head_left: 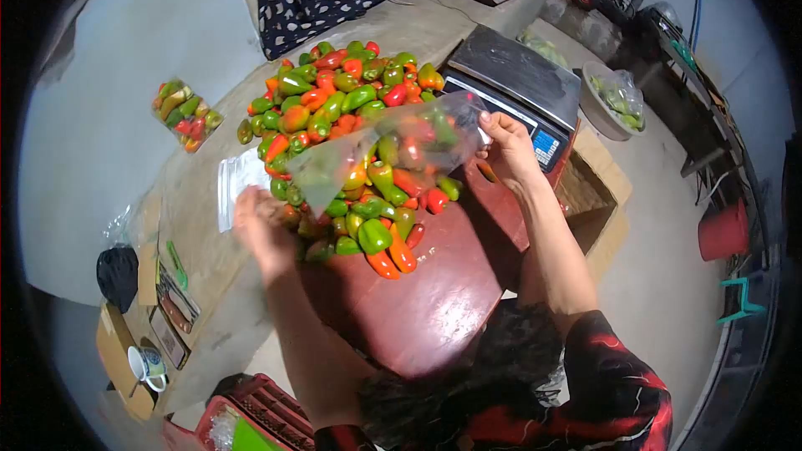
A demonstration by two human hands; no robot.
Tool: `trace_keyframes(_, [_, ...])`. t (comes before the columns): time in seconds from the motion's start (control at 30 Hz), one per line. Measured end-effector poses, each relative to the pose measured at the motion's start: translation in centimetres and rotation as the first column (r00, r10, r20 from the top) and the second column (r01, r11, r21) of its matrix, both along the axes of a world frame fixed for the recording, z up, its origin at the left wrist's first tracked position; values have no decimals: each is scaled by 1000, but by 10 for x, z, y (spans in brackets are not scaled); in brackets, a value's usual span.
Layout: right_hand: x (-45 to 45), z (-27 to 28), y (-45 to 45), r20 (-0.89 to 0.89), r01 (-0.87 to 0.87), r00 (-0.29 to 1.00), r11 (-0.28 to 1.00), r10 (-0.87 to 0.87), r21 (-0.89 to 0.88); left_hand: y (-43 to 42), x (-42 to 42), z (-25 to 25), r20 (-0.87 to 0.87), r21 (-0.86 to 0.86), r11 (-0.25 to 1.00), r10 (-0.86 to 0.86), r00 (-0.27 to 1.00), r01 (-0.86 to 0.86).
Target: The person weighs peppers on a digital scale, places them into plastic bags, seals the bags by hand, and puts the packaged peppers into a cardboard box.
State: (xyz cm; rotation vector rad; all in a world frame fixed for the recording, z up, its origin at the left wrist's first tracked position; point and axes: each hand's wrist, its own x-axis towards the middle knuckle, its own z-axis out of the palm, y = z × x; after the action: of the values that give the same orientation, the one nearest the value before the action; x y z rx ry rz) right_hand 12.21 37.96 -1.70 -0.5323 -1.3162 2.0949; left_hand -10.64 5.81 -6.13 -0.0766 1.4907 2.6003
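Note:
A clear plastic bag (334,165) is pinched at its right end by my right hand (506,147), fingers closed. It stretches flat over a heap of red, orange and green peppers (334,100), which show through it. My left hand (266,227) is at the heap's left edge, beside a white stack of flat bags (238,179). Motion smears its fingers, so their grip is hidden. The peppers lie on a dark red table (418,309) and the grey counter behind it.
A digital scale (514,75) stands right of the heap, above an open cardboard box (589,188). A filled bag of peppers (187,115) sits at the left. A mug (147,366) stands lower left, near a red crate (263,413). A basin (603,113) holds green produce.

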Motion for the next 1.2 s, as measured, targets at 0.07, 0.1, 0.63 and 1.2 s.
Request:
trace_keyframes(0.07, [13,-15,3,32,-18,999,1000,18,-4,6,15,24,-38,7,999,53,998,-53])
trace_keyframes(0.1, [16,-21,0,63,-54,997,999,54,-1,9,21,28,-78,25,992,125,989,-123])
trace_keyframes(0.63, [37,-33,-19,66,-231,972,965,224,128,55,86,-3,-390,-128,889,-453,801,441])
trace_keyframes(1.2, [45,-30,4,-104,-110,988,991,117,76,1,13,-6,-617,-671,592,-110,779,-447])
